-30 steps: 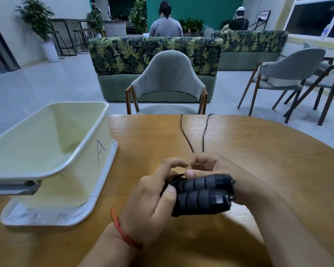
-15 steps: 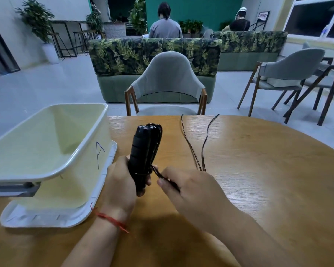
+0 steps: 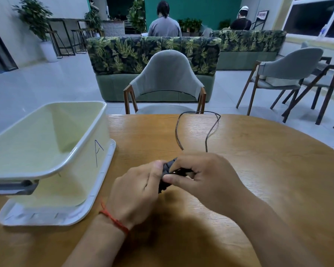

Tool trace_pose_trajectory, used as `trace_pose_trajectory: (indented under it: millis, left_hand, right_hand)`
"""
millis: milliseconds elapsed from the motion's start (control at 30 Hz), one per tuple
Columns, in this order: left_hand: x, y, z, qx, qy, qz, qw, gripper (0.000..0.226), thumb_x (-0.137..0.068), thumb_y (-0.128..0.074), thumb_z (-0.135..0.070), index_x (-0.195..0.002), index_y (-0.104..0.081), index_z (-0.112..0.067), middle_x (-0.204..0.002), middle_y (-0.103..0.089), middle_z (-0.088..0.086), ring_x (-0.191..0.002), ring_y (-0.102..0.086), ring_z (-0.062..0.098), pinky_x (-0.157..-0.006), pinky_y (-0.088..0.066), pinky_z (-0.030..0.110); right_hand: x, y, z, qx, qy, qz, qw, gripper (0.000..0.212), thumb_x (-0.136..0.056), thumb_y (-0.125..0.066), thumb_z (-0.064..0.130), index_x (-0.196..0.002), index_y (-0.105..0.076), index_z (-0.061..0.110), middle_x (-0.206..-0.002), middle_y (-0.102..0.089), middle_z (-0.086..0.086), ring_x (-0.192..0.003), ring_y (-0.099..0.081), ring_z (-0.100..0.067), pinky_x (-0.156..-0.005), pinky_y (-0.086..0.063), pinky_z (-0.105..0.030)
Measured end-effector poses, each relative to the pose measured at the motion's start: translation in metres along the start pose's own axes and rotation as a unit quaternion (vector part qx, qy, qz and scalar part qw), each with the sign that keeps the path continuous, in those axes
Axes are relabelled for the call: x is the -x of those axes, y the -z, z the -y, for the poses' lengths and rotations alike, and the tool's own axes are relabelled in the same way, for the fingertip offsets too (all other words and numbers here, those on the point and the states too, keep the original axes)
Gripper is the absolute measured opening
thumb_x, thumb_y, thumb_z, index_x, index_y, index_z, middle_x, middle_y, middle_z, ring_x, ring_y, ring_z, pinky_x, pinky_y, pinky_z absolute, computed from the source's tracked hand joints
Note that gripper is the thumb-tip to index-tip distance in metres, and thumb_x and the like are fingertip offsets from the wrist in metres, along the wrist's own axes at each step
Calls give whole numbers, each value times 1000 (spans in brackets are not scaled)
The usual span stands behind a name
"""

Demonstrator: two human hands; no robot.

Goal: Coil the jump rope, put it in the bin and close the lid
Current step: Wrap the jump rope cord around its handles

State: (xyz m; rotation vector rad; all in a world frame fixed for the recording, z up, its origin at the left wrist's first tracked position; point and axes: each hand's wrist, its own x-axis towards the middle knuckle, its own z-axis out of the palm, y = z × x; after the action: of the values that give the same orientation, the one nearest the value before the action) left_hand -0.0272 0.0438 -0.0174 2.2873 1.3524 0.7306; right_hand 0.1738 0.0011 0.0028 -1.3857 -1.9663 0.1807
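Both hands meet over the middle of the round wooden table (image 3: 258, 180). My left hand (image 3: 137, 191) grips the two black ribbed jump rope handles (image 3: 165, 175), mostly hidden by my fingers. My right hand (image 3: 204, 176) pinches the thin black rope close to the handles. The rest of the rope (image 3: 208, 132) runs away from my hands as a loop that reaches the table's far edge. A pale open bin (image 3: 69, 166) marked "A" stands at the left, resting on its white lid (image 3: 96, 205).
A grey chair (image 3: 165, 81) is tucked in at the far side of the table. More chairs (image 3: 285, 78) stand at the right, and a leaf-patterned sofa (image 3: 152, 54) behind. Two persons sit far back, facing away.
My left hand has lowered the handles from upright to near the table. My right hand has closed in on them. The rope's far loop has been drawn up onto the table.
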Motion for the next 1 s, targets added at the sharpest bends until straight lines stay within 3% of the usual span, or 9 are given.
trace_pose_trajectory:
  millis: [100, 200, 333, 433, 567, 667, 767, 833, 1000]
  left_hand:
    - [2, 3, -6, -21, -45, 42, 998, 75, -93, -5, -86, -127, -63, -53, -106, -76, -26, -101, -69, 0, -83, -56, 37]
    - [3, -5, -9, -91, -83, 64, 990, 75, -79, -30, -101, -122, -62, -49, -104, -75, -23, -99, -69, 1, -82, -55, 33]
    - [4, -9, -6, -91, -151, 32, 984, 75, -80, -39, -100, -121, -67, -43, -96, -76, -20, -92, -69, 5, -74, -54, 29]
    - [6, -7, -3, -30, -199, 32, 979, 91, -77, -54, -98, -147, -47, -40, -95, -77, -18, -80, -73, 4, -71, -59, 26]
    - [8, -13, 0, 88, -222, 53, 970, 101, -74, -77, -84, -151, -35, -35, -100, -74, -16, -78, -74, 4, -71, -62, 31]
    - [7, -16, 2, 221, -206, 58, 951, 92, -83, -72, -78, -156, -37, -35, -100, -75, -5, -77, -75, 14, -69, -60, 32]
    - [8, -20, 0, 281, -194, 36, 939, 83, -93, -57, -79, -156, -48, -26, -111, -77, 0, -87, -76, 18, -73, -58, 30]
    - [8, -22, 0, 316, -159, 9, 935, 78, -97, -50, -80, -146, -64, -21, -106, -77, -2, -81, -74, 13, -70, -53, 26]
    - [7, -22, -9, 408, -74, -67, 908, 81, -94, -43, -86, -119, -77, -16, -87, -74, 11, -67, -66, 24, -55, -51, 38]
  right_hand:
    - [-2, 15, -11, -36, -24, 28, 999, 32, -84, -77, 63, -82, -81, 31, -76, -71, 11, -70, -64, -14, -57, -51, -39]
    - [-3, 25, -17, -129, -63, 83, 986, 26, -79, -89, 55, -80, -84, 30, -78, -75, 6, -69, -68, -18, -62, -55, -45]
    - [-5, 25, -23, -208, -82, 98, 970, 16, -82, -98, 30, -77, -85, 20, -72, -78, 4, -64, -68, -7, -59, -49, -22]
    - [-8, 20, -39, -291, -132, 52, 946, 26, -75, -99, 29, -75, -83, 9, -67, -77, -2, -61, -65, -11, -59, -49, -22]
    - [-6, 13, -54, -353, -149, 56, 922, 25, -70, -97, 28, -70, -79, 10, -67, -75, -6, -58, -62, -10, -58, -50, -22]
    - [-7, 1, -49, -381, -151, 20, 912, 36, -72, -101, 31, -71, -76, 6, -67, -76, -8, -57, -63, -10, -54, -49, -19]
    - [-5, -17, -48, -363, -136, -15, 921, 30, -79, -93, 26, -75, -74, 4, -77, -75, -26, -64, -67, -30, -62, -57, -36]
    - [-6, -26, -49, -339, -147, -36, 928, 11, -75, -77, 12, -66, -75, 18, -65, -70, -10, -62, -62, -25, -63, -53, -42]
    - [-3, -29, -36, -256, -126, -35, 958, 40, -100, -76, 32, -61, -68, 29, -54, -57, 8, -54, -46, -6, -55, -36, -30]
